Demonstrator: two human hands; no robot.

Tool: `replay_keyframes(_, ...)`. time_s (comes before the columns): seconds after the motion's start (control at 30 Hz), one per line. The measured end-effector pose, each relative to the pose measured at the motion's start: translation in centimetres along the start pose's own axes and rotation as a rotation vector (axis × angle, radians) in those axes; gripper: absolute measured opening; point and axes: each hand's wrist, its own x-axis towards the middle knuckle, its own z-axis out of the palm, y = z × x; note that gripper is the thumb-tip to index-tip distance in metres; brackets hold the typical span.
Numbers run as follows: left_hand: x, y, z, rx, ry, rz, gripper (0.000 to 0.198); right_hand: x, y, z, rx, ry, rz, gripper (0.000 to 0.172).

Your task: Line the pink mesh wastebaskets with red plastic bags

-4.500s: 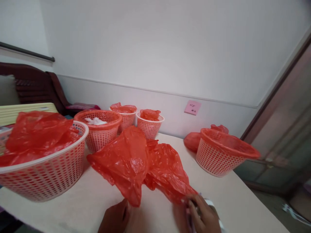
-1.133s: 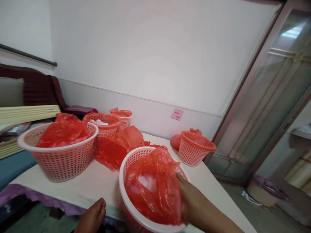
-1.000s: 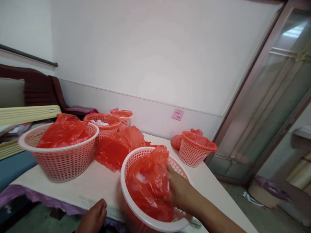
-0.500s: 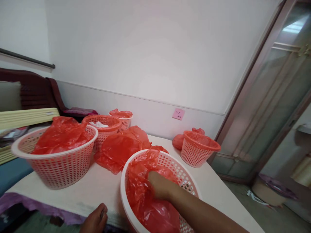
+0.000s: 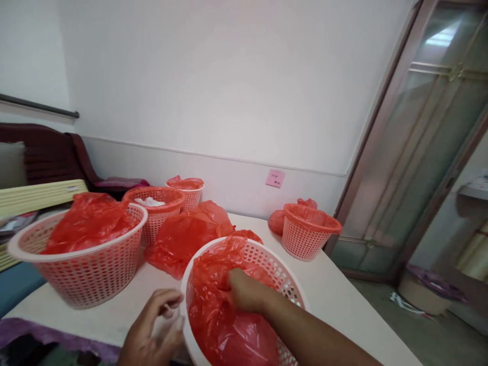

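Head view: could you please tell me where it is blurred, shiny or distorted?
Head view: motion blur smears the left hand beside the white perforated plastic basket; head view: the red plastic bag inside shows sheen around the sharper right hand; head view: the glass door leans, bowed by the lens, a bright reflection near its top.

The only writing in view is on a small pink sticky note (image 5: 275, 178). It is stuck to the pale lower band of the wall (image 5: 229, 170), a little right of the frame's centre. The note carries two short scraps of dark handwriting, one near its top and one lower down towards its right. Both are too small and soft to make out as letters or numbers. Nothing else in the frame can be read.
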Motion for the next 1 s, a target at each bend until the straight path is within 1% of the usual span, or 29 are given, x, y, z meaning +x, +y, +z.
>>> replay_keyframes(0.03,0.9,2.3,0.0,0.112,-0.109,0.078,0.048,0.0,0.1,0.0,0.025,0.005,0.009,0.009)
replay_keyframes(0.1,2.4,6.3,0.3,0.358,-0.255,0.180,0.063,-0.1,0.2,0.0,0.076,0.015,0.034,0.007)
replay_keyframes(0.13,3.1,7.9,0.6,0.487,-0.306,0.209,0.065,-0.1,0.3,-0.1,0.093,0.018,0.045,0.006)
replay_keyframes(0.17,3.6,9.2,0.9,0.603,-0.353,0.233,0.067,-0.1,0.4,-0.1,0.102,0.022,0.052,0.004)
replay_keyframes(0.2,4.1,10.2,1.3,0.688,-0.397,0.240,0.074,-0.2,0.4,-0.1,0.103,0.028,0.055,0.004)
replay_keyframes(0.27,4.9,11.4,2.2,0.750,-0.509,0.229,0.084,-0.3,0.5,0.0,0.108,0.037,0.054,0.005)
replay_keyframes(0.3,5.1,11.6,2.6,0.743,-0.562,0.216,0.083,-0.4,0.4,0.0,0.114,0.038,0.051,0.005)
replay_keyframes(0.33,5.4,11.6,3.1,0.726,-0.601,0.204,0.077,-0.6,0.4,-0.1,0.121,0.037,0.047,0.005)
replay_keyframes(0.37,5.5,11.5,3.6,0.710,-0.622,0.196,0.067,-0.7,0.3,-0.2,0.128,0.038,0.041,0.005)
replay_keyframes(0.43,5.8,10.9,4.2,0.691,-0.617,0.189,0.043,-0.9,0.2,-0.6,0.144,0.051,0.031,0.009)
replay_keyframes(0.5,5.9,10.4,4.5,0.678,-0.591,0.188,0.027,-1.0,0.4,-1.2,0.159,0.107,0.032,0.013)
replay_keyframes(0.53,5.9,10.2,4.5,0.671,-0.580,0.191,0.025,-1.0,0.6,-1.7,0.165,0.159,0.045,0.013)
replay_keyframes(0.6,6.0,10.1,4.3,0.662,-0.568,0.194,0.025,-0.8,1.4,-2.6,0.167,0.308,0.113,0.010)
replay_keyframes(0.7,6.0,10.4,4.1,0.628,-0.552,0.192,0.023,-0.5,2.9,-4.0,0.146,0.538,0.286,0.012)
replay_keyframes(0.77,6.1,10.5,4.2,0.589,-0.540,0.190,0.020,-0.5,3.6,-4.5,0.130,0.611,0.371,0.008)
replay_keyframes(0.8,6.1,10.5,4.2,0.572,-0.535,0.191,0.019,-0.6,3.8,-4.6,0.127,0.616,0.386,0.008)
replay_keyframes(0.87,6.1,10.5,4.3,0.555,-0.531,0.195,0.019,-0.8,3.7,-4.5,0.137,0.569,0.365,0.022)
replay_keyframes(0.93,6.1,10.4,4.4,0.551,-0.534,0.199,0.022,-1.0,3.1,-4.1,0.171,0.437,0.302,0.041)
replay_keyframes(1.0,5.9,10.3,4.3,0.554,-0.541,0.203,0.024,-1.2,2.4,-3.7,0.211,0.240,0.216,0.055)
